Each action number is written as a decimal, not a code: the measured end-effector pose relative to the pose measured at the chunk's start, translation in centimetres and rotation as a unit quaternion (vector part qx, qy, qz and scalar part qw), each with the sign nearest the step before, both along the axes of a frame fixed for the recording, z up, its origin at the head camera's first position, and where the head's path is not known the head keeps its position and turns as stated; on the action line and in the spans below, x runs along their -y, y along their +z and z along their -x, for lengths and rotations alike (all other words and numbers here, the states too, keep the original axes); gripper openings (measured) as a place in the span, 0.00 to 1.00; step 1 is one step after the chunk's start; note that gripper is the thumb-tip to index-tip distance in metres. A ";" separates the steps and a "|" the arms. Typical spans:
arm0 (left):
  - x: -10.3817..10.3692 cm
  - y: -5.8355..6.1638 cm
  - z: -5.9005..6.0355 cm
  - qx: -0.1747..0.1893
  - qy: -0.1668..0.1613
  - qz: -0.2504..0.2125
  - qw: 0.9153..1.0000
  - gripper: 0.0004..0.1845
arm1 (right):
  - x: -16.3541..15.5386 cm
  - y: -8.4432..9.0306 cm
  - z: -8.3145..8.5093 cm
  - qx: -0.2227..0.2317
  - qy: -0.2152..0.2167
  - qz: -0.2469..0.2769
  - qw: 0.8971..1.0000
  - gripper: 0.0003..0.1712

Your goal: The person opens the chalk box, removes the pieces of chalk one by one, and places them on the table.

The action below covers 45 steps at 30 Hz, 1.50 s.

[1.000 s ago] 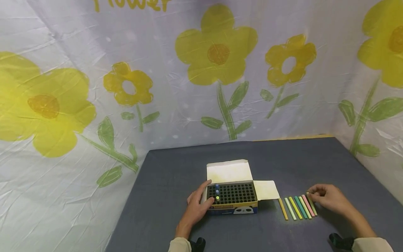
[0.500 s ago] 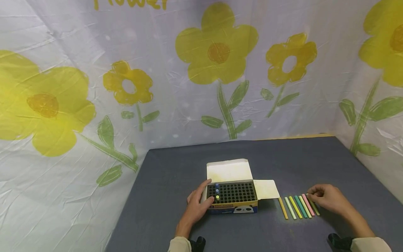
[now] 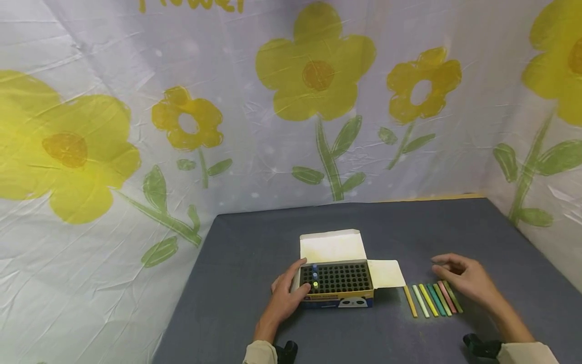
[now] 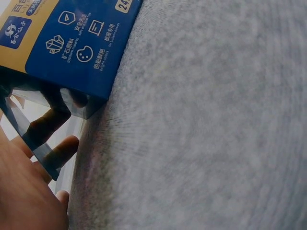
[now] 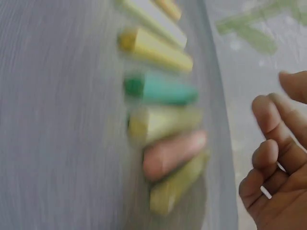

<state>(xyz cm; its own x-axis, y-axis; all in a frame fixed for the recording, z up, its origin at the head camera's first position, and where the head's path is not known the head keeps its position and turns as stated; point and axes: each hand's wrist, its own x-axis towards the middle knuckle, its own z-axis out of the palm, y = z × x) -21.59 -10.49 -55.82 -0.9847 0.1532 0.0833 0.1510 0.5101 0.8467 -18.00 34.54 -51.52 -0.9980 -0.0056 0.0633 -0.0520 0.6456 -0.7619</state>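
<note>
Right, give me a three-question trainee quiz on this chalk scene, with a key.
1. True or false: the right hand grips a chalk stick.
2. How many loose chalk sticks lie in the row on the grey table? A) four B) seven C) ten
3. Fill in: the left hand rests against the ______ end of the open chalk box.

Key:
1. False; it hovers over the row, fingers loosely spread, holding nothing.
2. B
3. Left, as the head view shows it.
</note>
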 end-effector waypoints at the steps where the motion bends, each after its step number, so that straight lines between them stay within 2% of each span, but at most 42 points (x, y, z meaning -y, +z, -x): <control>1: 0.0 0.0 0.0 -0.001 -0.001 0.000 1.000 0.34 | 0.5 0.1 0.0 -0.009 0.000 0.019 1.000 0.24; 5: 0.0 -0.1 0.1 -0.004 0.000 0.002 1.000 0.34 | 2.3 0.4 0.2 -0.027 -0.003 0.079 0.996 0.25; 12: -0.1 -0.1 0.1 0.000 -0.005 0.002 1.000 0.34 | 5.8 0.6 0.4 -0.068 0.001 0.145 0.987 0.21; 18: -0.1 0.0 0.1 -0.002 -0.007 0.001 1.000 0.33 | 9.0 1.3 0.7 -0.108 0.032 0.187 0.976 0.16; 20: -0.1 0.0 0.1 -0.003 -0.009 0.000 1.000 0.33 | 9.8 1.5 0.8 -0.110 0.044 0.202 0.972 0.14; 26: -0.1 0.0 0.0 0.004 -0.012 -0.003 1.000 0.33 | 11.7 1.5 1.5 -0.078 0.083 0.236 0.965 0.16; 31: 0.0 -0.1 0.1 0.002 -0.011 -0.001 1.000 0.33 | 13.9 1.8 1.8 -0.072 0.123 0.246 0.959 0.19; 35: 0.1 -0.1 0.2 0.003 -0.010 -0.002 1.000 0.33 | 15.6 1.9 2.2 -0.090 0.166 0.244 0.951 0.17; 40: 0.1 -0.2 0.2 0.004 -0.008 0.000 1.000 0.33 | 17.7 2.0 2.8 -0.103 0.227 0.221 0.943 0.15; 45: 0.2 -0.2 0.2 0.001 -0.008 -0.001 1.000 0.33 | 19.7 1.9 3.2 -0.097 0.259 0.160 0.947 0.13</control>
